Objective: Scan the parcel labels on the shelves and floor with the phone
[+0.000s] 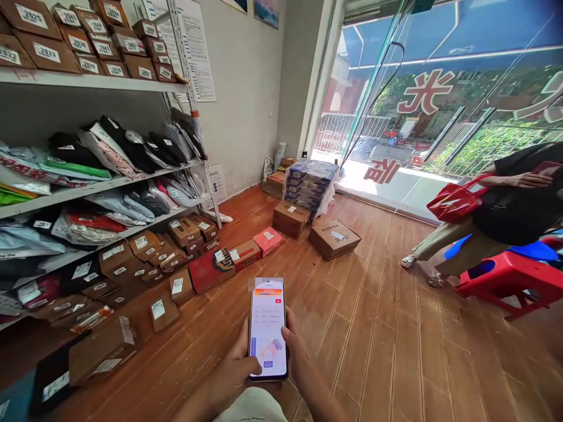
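Observation:
A smartphone (268,331) with its screen lit is held upright between my two hands, low in the middle of the head view. My left hand (235,366) wraps around its left side, the thumb lying over the lower left of the screen. Along the right edge, my right hand (295,346) grips the phone with its thumb against the side. The screen shows an orange banner at the top, rows of small text I cannot read, and a pale purple picture below.
Metal shelves (101,190) at left hold labelled boxes and bagged parcels. More parcels line the floor, including an open-floor cardboard box (334,237) near a wrapped stack (310,184). A person (505,205) with a red bag (460,199) stands at right beside red stools (514,278). Glass doors are behind.

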Action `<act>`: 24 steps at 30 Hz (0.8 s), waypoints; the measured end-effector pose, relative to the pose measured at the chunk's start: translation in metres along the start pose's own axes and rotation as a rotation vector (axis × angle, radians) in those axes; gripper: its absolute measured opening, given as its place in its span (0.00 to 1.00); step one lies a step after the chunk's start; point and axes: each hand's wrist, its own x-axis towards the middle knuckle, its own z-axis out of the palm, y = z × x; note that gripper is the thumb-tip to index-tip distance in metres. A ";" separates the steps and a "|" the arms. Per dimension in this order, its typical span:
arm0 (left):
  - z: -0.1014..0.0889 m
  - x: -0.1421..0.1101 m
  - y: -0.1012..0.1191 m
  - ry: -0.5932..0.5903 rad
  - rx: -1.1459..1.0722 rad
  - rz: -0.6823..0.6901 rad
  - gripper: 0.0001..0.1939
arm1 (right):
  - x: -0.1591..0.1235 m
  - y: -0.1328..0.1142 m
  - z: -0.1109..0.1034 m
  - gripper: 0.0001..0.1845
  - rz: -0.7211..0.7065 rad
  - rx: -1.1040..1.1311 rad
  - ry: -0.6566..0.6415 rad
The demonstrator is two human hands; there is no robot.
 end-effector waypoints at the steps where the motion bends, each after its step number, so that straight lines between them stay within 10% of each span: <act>1: -0.002 -0.002 0.002 -0.006 -0.024 -0.001 0.59 | 0.000 0.002 0.001 0.27 0.023 0.033 -0.019; 24: -0.024 -0.025 0.010 -0.050 -0.007 -0.015 0.56 | -0.016 0.018 0.032 0.37 0.044 0.017 0.012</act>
